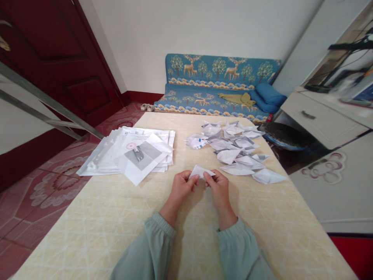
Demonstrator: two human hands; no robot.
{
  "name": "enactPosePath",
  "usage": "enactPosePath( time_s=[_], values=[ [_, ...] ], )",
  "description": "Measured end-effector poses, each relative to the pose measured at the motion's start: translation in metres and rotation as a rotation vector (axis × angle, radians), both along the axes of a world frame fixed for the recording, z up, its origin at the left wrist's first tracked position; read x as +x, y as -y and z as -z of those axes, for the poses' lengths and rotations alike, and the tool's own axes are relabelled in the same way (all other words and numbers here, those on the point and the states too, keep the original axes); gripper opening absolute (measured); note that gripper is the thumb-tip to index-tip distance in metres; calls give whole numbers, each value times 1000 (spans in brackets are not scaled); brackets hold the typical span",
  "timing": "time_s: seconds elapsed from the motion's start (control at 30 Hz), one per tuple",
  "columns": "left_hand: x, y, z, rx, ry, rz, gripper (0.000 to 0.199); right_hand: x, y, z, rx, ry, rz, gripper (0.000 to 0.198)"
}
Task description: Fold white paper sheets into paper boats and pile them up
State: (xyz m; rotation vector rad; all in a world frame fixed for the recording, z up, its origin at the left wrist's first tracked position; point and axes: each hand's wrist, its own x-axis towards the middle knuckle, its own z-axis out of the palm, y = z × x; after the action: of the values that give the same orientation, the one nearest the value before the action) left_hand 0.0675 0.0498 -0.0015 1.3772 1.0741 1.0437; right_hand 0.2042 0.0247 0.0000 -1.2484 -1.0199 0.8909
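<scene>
Between my two hands is a small folded white paper [199, 171], pointed at the top and held a little above the table. My left hand [184, 184] pinches its left corner with thumb and fingers. The right corner is gripped the same way by my right hand [217, 185]. Beyond and to the right lie several folded paper boats [239, 149], grouped loosely in rows. Left of my hands rests a stack of printed paper sheets [145, 144], with a loose sheet bearing a grey picture [142, 157] slanted on top.
The table [116, 225] has a pale yellow patterned cover. Past its far edge stands a blue sofa [201, 102] with deer prints. A white cabinet [329, 116] and a dark round pan [284, 136] are at the right. Metal ladder rails [43, 97] cross at the left.
</scene>
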Motion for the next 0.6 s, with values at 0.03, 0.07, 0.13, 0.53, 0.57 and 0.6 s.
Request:
enactPosePath(
  time_s=[0.03,0.07,0.13,0.53,0.57,0.6],
  values=[
    [0,0,1,-5,14,13,35,0,0,0,-3,-9,6,22],
    [0,0,1,-13,28,22,34,0,-1,1,-7,-21,0,22],
    [0,0,1,-31,59,27,32,-1,-2,2,-21,-46,-45,22],
    [4,-1,1,-101,132,88,36,0,-3,2,-104,1,42,33],
    [4,-1,0,-102,124,71,37,1,-4,3,-103,1,42,35],
    [4,-1,0,-104,121,61,37,1,-4,5,-103,-3,33,35]
  ],
)
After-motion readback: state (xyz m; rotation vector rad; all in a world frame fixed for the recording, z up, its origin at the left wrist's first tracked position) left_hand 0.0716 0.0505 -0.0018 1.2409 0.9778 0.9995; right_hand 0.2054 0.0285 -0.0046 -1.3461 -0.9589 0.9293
